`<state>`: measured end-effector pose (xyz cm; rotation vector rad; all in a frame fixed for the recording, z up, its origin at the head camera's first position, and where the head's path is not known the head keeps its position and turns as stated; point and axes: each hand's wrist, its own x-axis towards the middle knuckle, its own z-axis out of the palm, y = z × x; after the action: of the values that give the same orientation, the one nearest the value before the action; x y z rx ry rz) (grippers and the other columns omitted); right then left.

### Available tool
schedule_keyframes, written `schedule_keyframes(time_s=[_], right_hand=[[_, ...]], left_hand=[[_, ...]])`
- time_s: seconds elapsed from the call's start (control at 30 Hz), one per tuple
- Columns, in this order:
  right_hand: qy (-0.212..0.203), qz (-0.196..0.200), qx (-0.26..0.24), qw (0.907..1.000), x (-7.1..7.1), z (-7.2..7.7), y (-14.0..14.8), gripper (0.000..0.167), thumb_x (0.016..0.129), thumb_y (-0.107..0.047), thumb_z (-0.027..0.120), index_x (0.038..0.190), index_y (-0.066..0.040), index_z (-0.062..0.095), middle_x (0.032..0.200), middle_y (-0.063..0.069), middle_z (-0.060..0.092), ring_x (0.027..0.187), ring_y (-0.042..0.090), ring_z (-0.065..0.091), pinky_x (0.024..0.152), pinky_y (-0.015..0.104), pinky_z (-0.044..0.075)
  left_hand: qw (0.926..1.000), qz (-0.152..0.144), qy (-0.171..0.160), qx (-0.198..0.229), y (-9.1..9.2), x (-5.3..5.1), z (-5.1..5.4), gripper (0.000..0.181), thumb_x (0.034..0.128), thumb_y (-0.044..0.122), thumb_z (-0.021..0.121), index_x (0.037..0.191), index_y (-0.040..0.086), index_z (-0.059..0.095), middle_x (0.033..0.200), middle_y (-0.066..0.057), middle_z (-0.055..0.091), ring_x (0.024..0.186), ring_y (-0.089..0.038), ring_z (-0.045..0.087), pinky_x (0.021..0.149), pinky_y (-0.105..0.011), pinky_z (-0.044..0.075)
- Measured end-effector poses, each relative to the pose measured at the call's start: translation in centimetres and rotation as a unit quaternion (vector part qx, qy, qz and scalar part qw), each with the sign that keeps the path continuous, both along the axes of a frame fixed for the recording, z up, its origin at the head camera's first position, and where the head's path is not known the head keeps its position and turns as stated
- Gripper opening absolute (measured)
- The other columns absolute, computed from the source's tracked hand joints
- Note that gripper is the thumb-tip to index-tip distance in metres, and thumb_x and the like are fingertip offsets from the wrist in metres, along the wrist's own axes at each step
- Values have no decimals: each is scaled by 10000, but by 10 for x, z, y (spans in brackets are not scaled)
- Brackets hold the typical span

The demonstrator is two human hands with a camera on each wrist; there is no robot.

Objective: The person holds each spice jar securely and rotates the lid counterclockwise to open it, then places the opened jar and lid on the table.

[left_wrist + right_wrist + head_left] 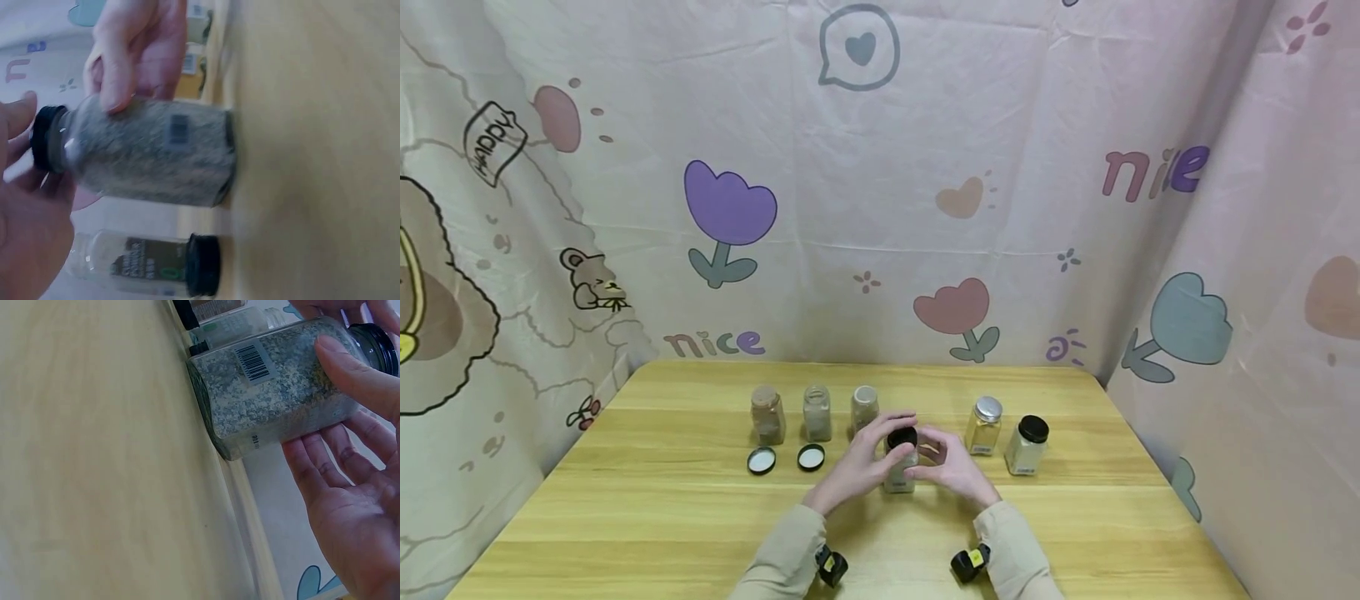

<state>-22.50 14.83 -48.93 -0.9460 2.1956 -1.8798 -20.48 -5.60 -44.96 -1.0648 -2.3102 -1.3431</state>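
A clear spice jar of grey-green flakes with a barcode sticker is upright between both hands, at or just above the table. My left hand holds its black lid from above, thumb and fingers around the rim. With thumb on the near side and fingers behind, my right hand grips the jar's body. The lid sits on the jar's neck; whether it is screwed tight I cannot tell. Behind the left hand stands another jar, partly hidden.
To the left stand a brownish jar and a lidless clear jar. Two black lids lie white side up before them. On the right stand a silver-capped yellow jar and a black-capped pale jar.
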Motion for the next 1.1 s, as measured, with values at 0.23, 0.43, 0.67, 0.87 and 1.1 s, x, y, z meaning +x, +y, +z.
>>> schedule_keyframes(time_s=[0.23, 0.43, 0.67, 0.87, 1.1], right_hand=[[-42, 0, -21, 10000, -1, -2, -1, 589, 822, -20, 801, 1341, 95, 548, 1372, 281, 538, 1198, -36, 583, 1100, 157, 465], [11, 62, -73, 10000, -1, -2, 0, 600, 815, -7, 800, 1345, 106, 541, 1310, 142, 602, 1173, -24, 602, 1087, 142, 469], [-54, 107, -103, 9999, -3, -3, 0, 593, 818, 8, 792, 1348, 95, 542, 1305, 205, 603, 1169, -14, 612, 1086, 144, 473], [-93, 97, -83, 9999, -1, -2, 0, 580, 832, -13, 790, 1350, 84, 548, 1368, 298, 547, 1204, -25, 590, 1102, 139, 452], [-157, 64, -76, 9998, -2, -3, 0, 586, 836, -30, 793, 1353, 91, 545, 1342, 211, 571, 1197, -27, 592, 1093, 130, 455]], left_hand=[[9979, -612, -99, -209, -8, -2, 5, 383, 1003, 56, 568, 1381, -4, 561, 1456, -211, 559, 1368, -363, 522, 1159, -458, 466], [9991, 263, 283, -152, -1, -1, 3, 403, 908, 143, 730, 1282, 18, 644, 1263, -147, 682, 1179, -304, 626, 999, -414, 566], [9979, 603, -190, -137, 2, 2, 5, 440, 891, 246, 770, 1285, 84, 661, 1266, -98, 647, 1194, -269, 615, 1018, -449, 548], [9979, -494, -312, -283, -11, 1, 10, 395, 1003, 83, 589, 1388, -1, 558, 1497, -191, 522, 1397, -370, 492, 1159, -517, 449], [9981, -490, -149, -338, -14, -3, 8, 360, 965, 30, 616, 1319, -33, 600, 1387, -202, 610, 1292, -360, 582, 1082, -471, 532]])
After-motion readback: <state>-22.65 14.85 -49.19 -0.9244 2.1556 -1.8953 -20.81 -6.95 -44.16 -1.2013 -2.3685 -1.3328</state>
